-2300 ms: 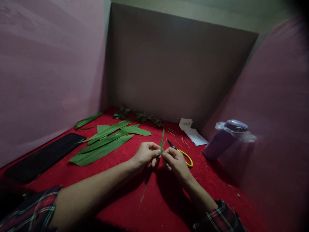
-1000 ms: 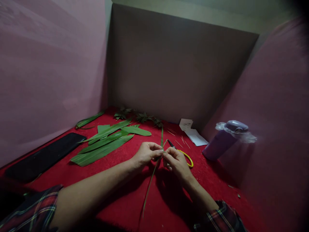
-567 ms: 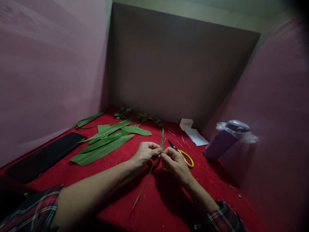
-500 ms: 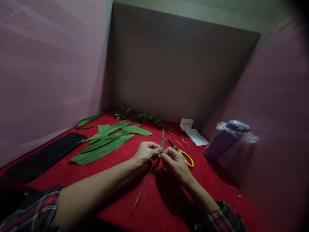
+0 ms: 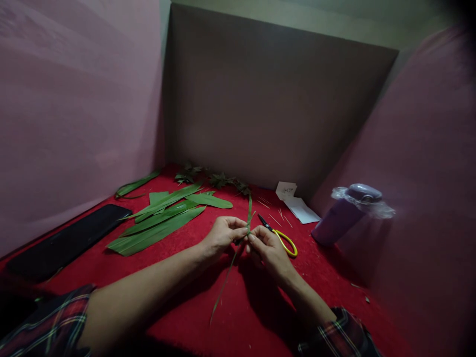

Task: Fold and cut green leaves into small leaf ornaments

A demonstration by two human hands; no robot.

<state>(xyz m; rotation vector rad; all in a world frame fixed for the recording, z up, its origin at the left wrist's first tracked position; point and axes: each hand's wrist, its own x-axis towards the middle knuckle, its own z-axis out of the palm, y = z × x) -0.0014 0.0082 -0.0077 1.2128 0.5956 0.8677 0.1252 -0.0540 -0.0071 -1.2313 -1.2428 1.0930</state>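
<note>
Green and narrow, a flat strip of leaf (image 5: 249,207) is pinched between the thumb and forefinger of my left hand (image 5: 226,238), just where the fingertips of my right hand (image 5: 268,248) close on it too. Both my grips are clamped on that small green piece, the hands nearly touching over a red cloth (image 5: 193,312). The strip rises away from my fingers towards the dark leafy sprigs (image 5: 223,180) along the back; a thin, stringy green end (image 5: 222,292) trails below, towards me — whether it is the same piece, I cannot tell, as my fingers cover the join.

Just beyond my right hand lie scissors with black blades and yellow loop handles (image 5: 275,232). Past them are thin, pale wooden sticks (image 5: 275,220) and white paper sheets (image 5: 302,210). Farther right, a purple bottle (image 5: 336,222) leans in my view, clear crinkled plastic (image 5: 385,209) around its neck. Left of my hands lie broad, long green leaves (image 5: 158,233), overlapping — one tip reaches a flat black oblong (image 5: 67,243).
</note>
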